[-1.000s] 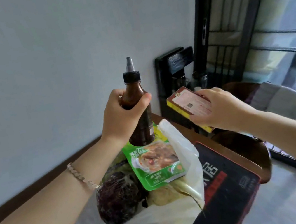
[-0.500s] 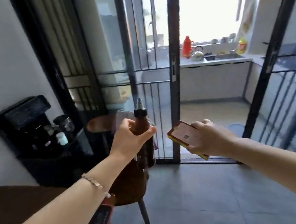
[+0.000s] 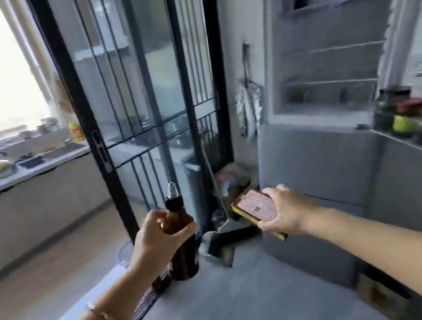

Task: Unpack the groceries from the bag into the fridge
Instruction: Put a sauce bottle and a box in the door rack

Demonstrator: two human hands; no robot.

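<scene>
Two grocery items are in transit and neither is stored yet: one upright brown bottle (image 3: 182,250) at 7 o'clock, its neck gripped by the curled fingers of the left hand (image 3: 159,240), and one flat red-and-yellow box (image 3: 256,206) at 5 o'clock, clasped by the right hand (image 3: 287,211). One fridge (image 3: 312,160) stands open at 2 o'clock, showing three shelves, with jars too blurred to count on its door shelf (image 3: 420,142) at 3 o'clock. No bag is in view, so the remainder cannot be judged.

A brown bottle (image 3: 184,258) is being gripped by the left hand (image 3: 159,241). A red box (image 3: 256,205) is being held by the right hand (image 3: 289,209).
</scene>
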